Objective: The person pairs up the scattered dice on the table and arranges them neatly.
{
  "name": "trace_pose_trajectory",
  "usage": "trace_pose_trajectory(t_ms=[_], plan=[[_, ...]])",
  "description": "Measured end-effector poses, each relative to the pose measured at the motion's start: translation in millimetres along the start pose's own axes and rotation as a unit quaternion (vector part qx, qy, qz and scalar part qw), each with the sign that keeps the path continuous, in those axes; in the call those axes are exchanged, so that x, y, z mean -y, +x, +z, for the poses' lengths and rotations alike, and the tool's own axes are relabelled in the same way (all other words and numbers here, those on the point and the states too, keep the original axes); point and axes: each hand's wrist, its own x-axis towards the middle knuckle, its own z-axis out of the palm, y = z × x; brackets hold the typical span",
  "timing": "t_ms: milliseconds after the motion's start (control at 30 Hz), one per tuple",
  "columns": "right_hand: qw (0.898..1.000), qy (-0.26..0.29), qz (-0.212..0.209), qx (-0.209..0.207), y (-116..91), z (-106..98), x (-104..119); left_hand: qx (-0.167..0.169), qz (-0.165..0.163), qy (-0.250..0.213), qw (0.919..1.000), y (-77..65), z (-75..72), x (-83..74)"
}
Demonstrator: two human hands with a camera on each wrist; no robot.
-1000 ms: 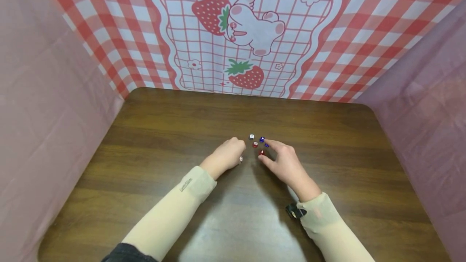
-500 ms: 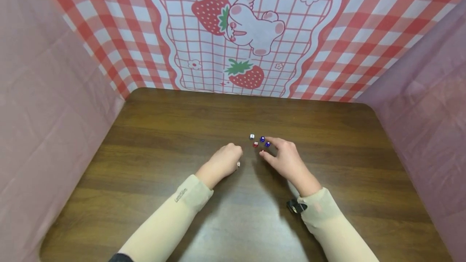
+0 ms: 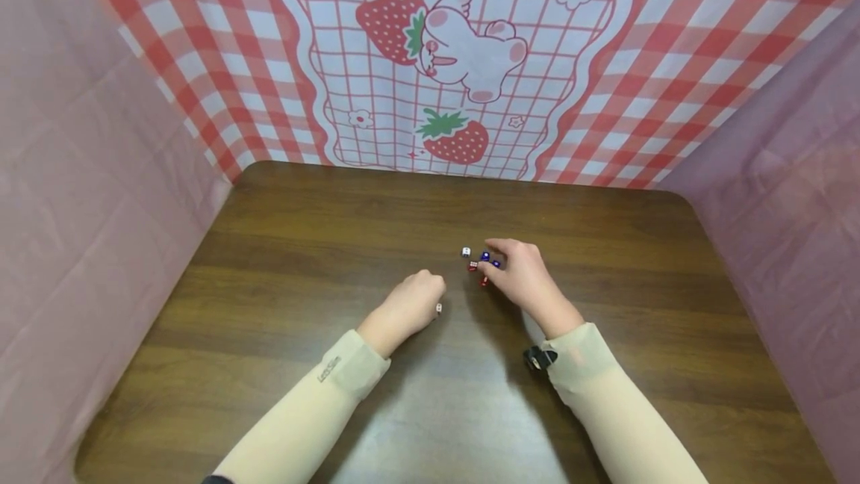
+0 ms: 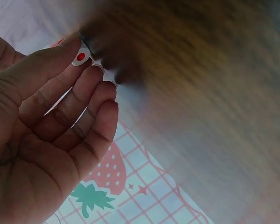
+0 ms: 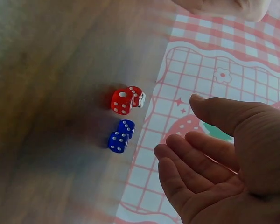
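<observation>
Low over the table, my left hand (image 3: 408, 305) pinches a white die (image 4: 81, 57) with a red pip between thumb and fingertips. My right hand (image 3: 527, 275) hovers beside the loose dice, thumb and fingers apart, holding nothing. Under and in front of its fingers lie two blue dice, one farther (image 3: 485, 255) and one nearer (image 3: 496, 264). A red die (image 3: 473, 266) sits left of its thumb, and another red die (image 5: 122, 101) lies nearer the body. At the far left of the cluster is a second white die (image 3: 466, 252).
The dice lie on a brown wood-grain table (image 3: 322, 230) with rounded far corners. A strawberry-patterned checked cloth (image 3: 470, 43) hangs behind it. Plain pinkish cloths, one left (image 3: 87, 170) and one right (image 3: 779, 140), close off the sides.
My left hand has drawn back toward the body and slightly left, carrying the white die. My right hand has shifted a little forward over the dice, its thumb leaving the nearer red die.
</observation>
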Motion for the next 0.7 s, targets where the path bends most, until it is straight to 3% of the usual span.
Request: trace_pose_trajectory(t_ms=[433,700], plan=[[0.997,-0.014,0.026,0.069,37,6,-2,-0.007,-0.010,0.002,0.9999,-3.8,-0.3,-0.2],[0.996,-0.033,0.018,0.079,51,11,-6,-0.002,-0.007,-0.006,1.0000,-2.0,0.2,2.0]])
